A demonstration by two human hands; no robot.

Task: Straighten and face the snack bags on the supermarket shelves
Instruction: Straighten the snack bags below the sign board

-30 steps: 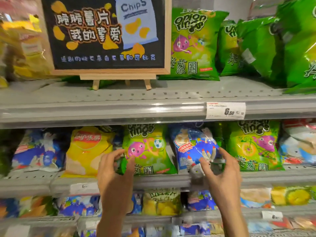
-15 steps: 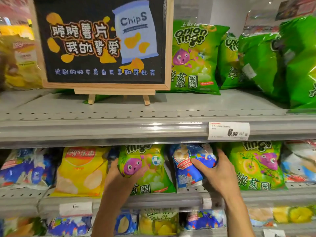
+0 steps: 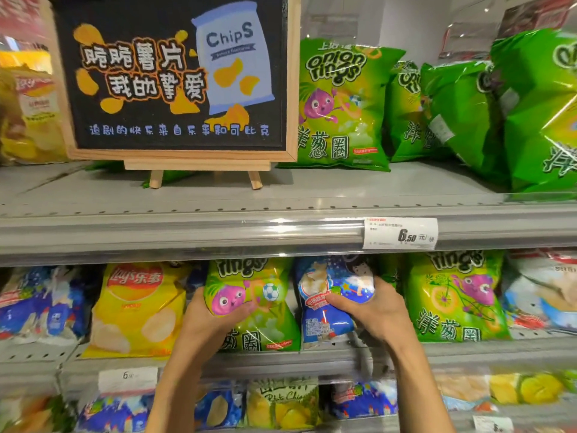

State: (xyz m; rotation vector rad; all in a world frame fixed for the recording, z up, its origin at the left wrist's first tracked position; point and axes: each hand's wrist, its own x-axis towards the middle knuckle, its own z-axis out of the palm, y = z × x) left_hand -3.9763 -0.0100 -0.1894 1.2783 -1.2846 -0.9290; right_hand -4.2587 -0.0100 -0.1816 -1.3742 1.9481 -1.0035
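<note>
Middle shelf (image 3: 281,359), seen from the aisle. The left hand (image 3: 212,320) now grips the left edge of a green onion-ring bag (image 3: 259,310), thumb across its front; a second ago the same hand hovered open in front of it. The right hand (image 3: 371,307), likewise empty and short of the shelf a second ago, now curls around a blue snack bag (image 3: 324,295) standing just right of the green one, fingers over its right side and thumb pressed into its front. The blue bag leans and is crumpled under the grip, its print turned partly aside; the green bag stands nearly upright, front outward. To the left of the left hand sits a yellow chip bag (image 3: 137,307); to the right of the right hand, a second green bag (image 3: 452,295). Both grasps being made, the facing of this pair appears under way, the blue bag needing more correction.
</note>
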